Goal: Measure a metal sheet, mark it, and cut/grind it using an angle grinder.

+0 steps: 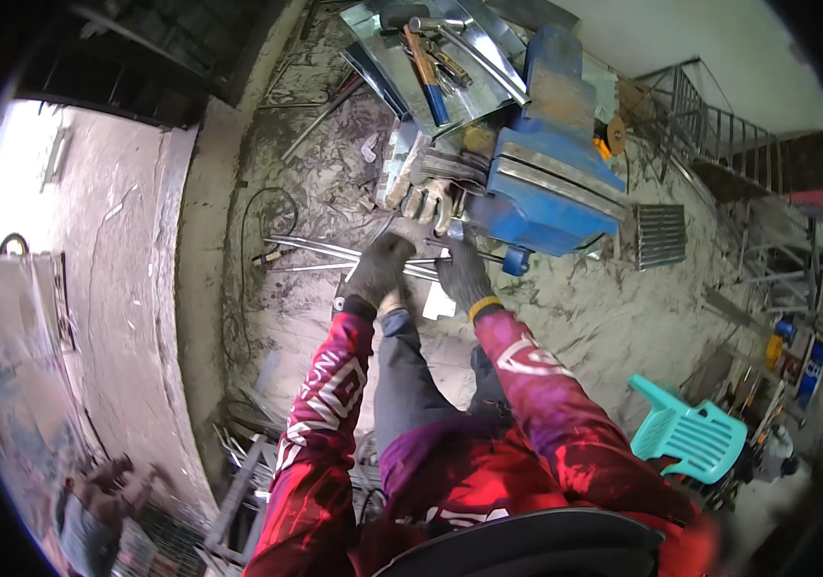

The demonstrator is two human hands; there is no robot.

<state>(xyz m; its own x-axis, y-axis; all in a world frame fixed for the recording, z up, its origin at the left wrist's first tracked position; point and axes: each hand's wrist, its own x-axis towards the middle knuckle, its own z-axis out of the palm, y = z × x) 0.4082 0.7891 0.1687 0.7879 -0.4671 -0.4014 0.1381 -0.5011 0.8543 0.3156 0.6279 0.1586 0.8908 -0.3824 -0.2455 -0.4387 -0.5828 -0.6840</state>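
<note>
My left hand (379, 269), in a dark glove, is closed in a fist where several thin metal rods (320, 250) meet it from the left. Rod ends show between my two hands. My right hand (464, 273), also gloved, is closed just below the blue bench vise (556, 178); what its fingers hold is hidden. A pair of light, dirty work gloves (428, 200) lies just beyond my hands, beside the vise. Past them, a hammer (423, 75) with a wood and blue handle rests on sheet metal (469, 91) among other tools.
A pale wall (123, 260) rises on the left. A turquoise plastic chair (690, 433) stands at the lower right, near cluttered tools. A metal grate (660, 236) lies right of the vise. Metal frames (729, 125) stand farther off. Another person (94, 519) is at the lower left.
</note>
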